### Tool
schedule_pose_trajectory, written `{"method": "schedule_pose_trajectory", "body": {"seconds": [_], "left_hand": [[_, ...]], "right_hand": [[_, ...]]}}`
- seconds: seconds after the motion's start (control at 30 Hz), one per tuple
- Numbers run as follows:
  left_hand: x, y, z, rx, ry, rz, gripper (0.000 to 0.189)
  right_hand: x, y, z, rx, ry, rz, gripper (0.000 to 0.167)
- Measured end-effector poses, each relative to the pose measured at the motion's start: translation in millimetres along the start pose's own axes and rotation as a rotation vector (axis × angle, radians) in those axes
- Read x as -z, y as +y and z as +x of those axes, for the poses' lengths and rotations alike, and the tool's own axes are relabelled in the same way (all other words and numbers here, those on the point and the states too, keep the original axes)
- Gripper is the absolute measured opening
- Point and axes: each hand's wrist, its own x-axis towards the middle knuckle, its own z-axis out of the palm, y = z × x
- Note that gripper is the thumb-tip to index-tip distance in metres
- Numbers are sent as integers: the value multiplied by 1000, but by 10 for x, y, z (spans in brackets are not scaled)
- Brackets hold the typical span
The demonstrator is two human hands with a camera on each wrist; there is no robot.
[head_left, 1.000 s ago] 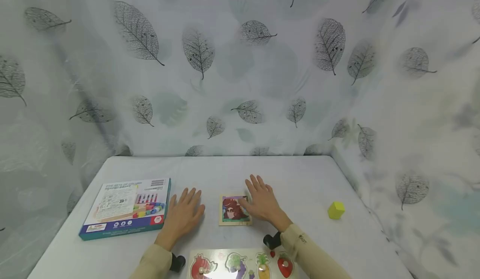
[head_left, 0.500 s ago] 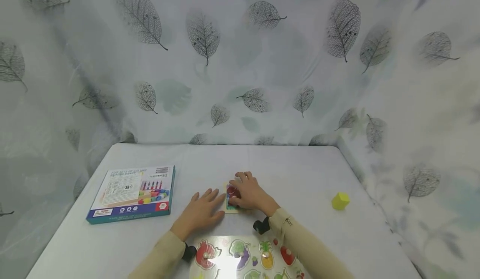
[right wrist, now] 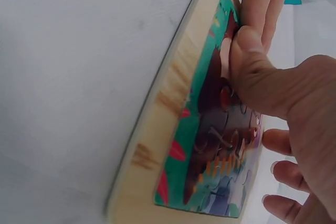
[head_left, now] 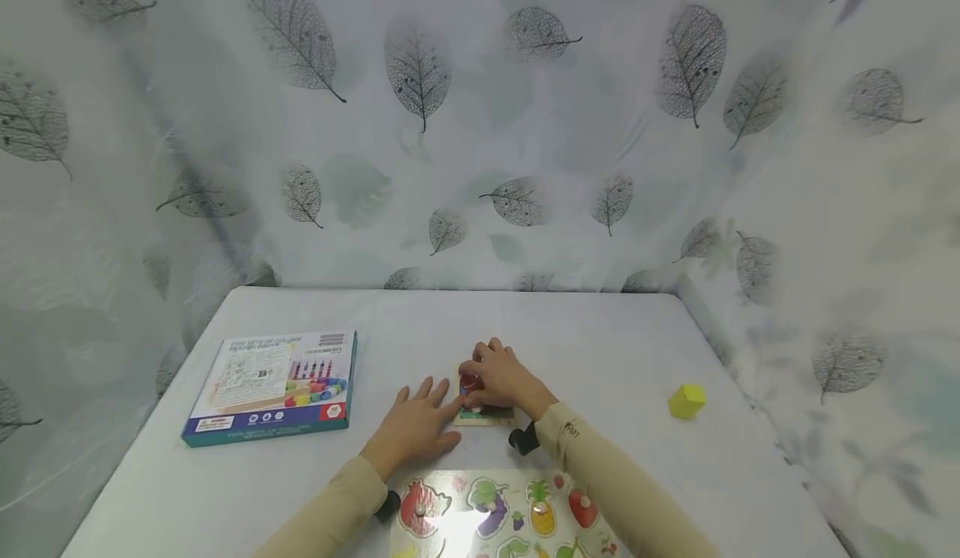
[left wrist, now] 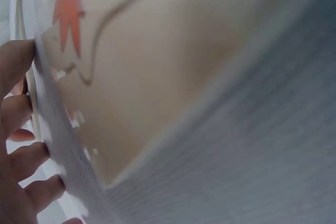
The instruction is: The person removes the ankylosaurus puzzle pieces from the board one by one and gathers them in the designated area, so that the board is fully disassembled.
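Note:
A small wooden jigsaw puzzle (head_left: 487, 417) with a dark reddish-brown figure on a green ground lies flat near the table's middle. Arched over it is my right hand (head_left: 504, 377). In the right wrist view the bent thumb (right wrist: 247, 59) presses on the picture, and the other fingers (right wrist: 278, 141) curve toward its far side; whether they pinch a piece I cannot tell. My left hand (head_left: 415, 426) lies palm down with fingers spread, its foremost fingertip at the puzzle's left edge, close to the right thumb. The left wrist view shows its fingers (left wrist: 29, 161) past a wooden board.
A fruit and vegetable peg board (head_left: 506, 515) lies in front, under the forearms, with a bright glare on it. A boxed bead toy (head_left: 273, 387) sits at the left. At the right stands a yellow-green block (head_left: 686, 401). Leaf-patterned curtains (head_left: 547, 124) surround the white table.
My right hand has come in from the puzzle's right side and lowered over it, fingers bending. My left hand has moved right to the puzzle's left edge. The head view has tilted down slightly.

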Motion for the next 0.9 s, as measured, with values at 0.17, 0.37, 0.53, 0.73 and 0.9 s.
{"method": "schedule_pose_trajectory", "body": {"seconds": [0.17, 0.37, 0.53, 0.73, 0.9], "left_hand": [[-12, -13, -78, 14, -10, 19, 60], [20, 9, -37, -20, 16, -14, 60], [70, 20, 31, -24, 22, 26, 65], [135, 91, 69, -9, -5, 115, 62], [93, 133, 100, -15, -7, 146, 60]], "right_hand": [[-104, -21, 16, 31, -4, -34, 51], [-63, 99, 13, 63, -36, -118, 55], [8, 211, 59, 149, -67, -142, 55], [35, 261, 172, 241, -75, -173, 57], [7, 310, 187, 258, -69, -178, 56]]}}
